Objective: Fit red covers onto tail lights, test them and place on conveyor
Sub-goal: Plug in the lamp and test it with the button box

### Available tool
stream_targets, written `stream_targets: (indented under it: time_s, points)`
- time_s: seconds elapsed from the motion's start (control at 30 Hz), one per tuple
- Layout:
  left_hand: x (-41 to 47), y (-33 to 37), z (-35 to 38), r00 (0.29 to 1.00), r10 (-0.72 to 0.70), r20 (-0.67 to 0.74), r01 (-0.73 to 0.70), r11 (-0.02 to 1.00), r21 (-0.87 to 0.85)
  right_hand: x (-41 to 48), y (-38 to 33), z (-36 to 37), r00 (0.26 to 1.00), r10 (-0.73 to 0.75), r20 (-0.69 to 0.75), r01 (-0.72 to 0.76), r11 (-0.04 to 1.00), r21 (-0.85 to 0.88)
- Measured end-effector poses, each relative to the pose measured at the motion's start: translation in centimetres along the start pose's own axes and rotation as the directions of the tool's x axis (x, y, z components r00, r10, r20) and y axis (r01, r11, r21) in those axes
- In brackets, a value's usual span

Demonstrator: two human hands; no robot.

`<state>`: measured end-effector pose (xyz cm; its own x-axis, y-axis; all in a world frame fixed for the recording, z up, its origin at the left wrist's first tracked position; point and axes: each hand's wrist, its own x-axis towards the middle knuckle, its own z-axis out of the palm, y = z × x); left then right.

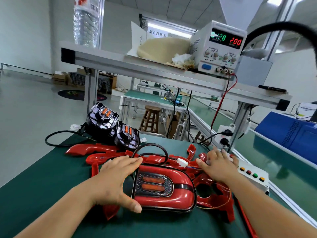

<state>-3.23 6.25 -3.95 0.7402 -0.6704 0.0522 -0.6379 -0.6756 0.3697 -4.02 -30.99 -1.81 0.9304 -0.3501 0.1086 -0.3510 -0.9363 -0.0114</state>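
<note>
A tail light with a red cover on it [164,188] lies on the green mat in front of me, its black cable [151,148] looping behind to a white connector [182,162]. My left hand [118,182] grips the light's left end, thumb at the near edge and fingers over the far edge. My right hand [217,166] rests flat on the white button box [253,179] to the right, fingers spread. Several loose red covers [103,152] lie around the light. Two uncovered black tail lights [116,126] stand at the mat's far edge.
A power supply [221,48] with lit green and red digits sits on the upper shelf, a red lead [221,103] dropping from it. A socket box [224,134] is fixed to the post. The green conveyor [291,172] runs along the right, with a blue bin [291,133].
</note>
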Motion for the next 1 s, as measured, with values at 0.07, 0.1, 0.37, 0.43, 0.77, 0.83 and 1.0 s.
stream_targets:
  time_s: [0.07, 0.1, 0.37, 0.43, 0.77, 0.83, 1.0]
  points:
    - [0.0, 0.0, 0.1, 0.999, 0.018, -0.038, -0.018, 1.0, 0.005, -0.9, -1.2, -0.4, 0.995, -0.09, -0.051, 0.095, 0.989, 0.109]
    - [0.0, 0.0, 0.2, 0.998, 0.03, -0.063, -0.031, 1.0, -0.001, -1.4, -1.9, -0.6, 0.989, -0.129, -0.069, 0.139, 0.977, 0.164]
    - [-0.4, 1.6, 0.9, 0.94, 0.142, -0.311, -0.139, 0.99, 0.032, -3.1, -5.1, -2.0, 0.967, -0.255, 0.003, 0.249, 0.945, 0.214]
    - [-0.6, 2.6, 0.5, 0.92, 0.147, -0.364, -0.15, 0.989, 0.02, -3.4, -5.2, -2.3, 0.965, -0.263, -0.011, 0.26, 0.942, 0.212]
    - [5.4, 11.4, -2.2, 0.93, 0.206, -0.304, -0.095, 0.934, 0.344, -6.3, -4.4, -2.8, 0.901, -0.377, -0.214, 0.423, 0.874, 0.24]
    - [7.2, 12.8, -1.4, 0.958, 0.161, -0.236, -0.054, 0.913, 0.404, -6.8, -4.4, -2.8, 0.869, -0.418, -0.265, 0.478, 0.846, 0.235]
    - [9.9, 13.9, 0.3, 0.99, 0.063, -0.127, -0.003, 0.904, 0.428, -6.9, -4.1, -2.7, 0.811, -0.472, -0.345, 0.562, 0.793, 0.235]
